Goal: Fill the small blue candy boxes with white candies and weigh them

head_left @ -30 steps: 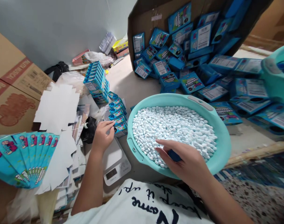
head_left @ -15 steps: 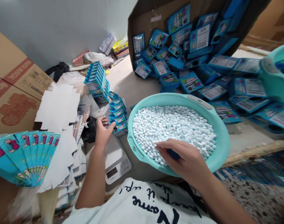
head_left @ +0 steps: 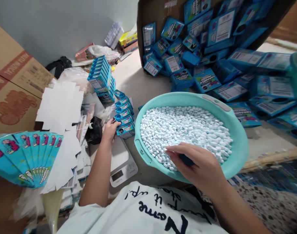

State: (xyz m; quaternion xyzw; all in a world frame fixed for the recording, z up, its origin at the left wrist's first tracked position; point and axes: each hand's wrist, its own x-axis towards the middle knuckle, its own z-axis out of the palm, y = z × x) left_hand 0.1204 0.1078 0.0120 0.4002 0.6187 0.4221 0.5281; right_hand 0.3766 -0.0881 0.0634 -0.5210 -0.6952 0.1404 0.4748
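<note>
My right hand (head_left: 197, 162) is curled round a dark blue object (head_left: 186, 159) at the near side of a turquoise basin (head_left: 238, 156). Most of that object is hidden by the fingers, so its kind does not show. Small white candies (head_left: 185, 130) fill the basin, and my fingertips are just at their surface. My left hand (head_left: 110, 130) is at the left end of a row of small blue candy boxes (head_left: 125, 121), its thumb and fingers closed on one near the front. A white kitchen scale (head_left: 125, 174) lies just below the row.
A stack of blue boxes (head_left: 101, 78) stands behind the row. Many more spill from a large carton (head_left: 140, 39) at the back right. At left are flat white cardboard pieces (head_left: 59, 109), fanned blue cartons (head_left: 29, 156) and a brown box (head_left: 19, 84).
My left hand has moved from beside the row to a small box, its fingers closing there. My right hand stays over the candies. The view has shifted slightly.
</note>
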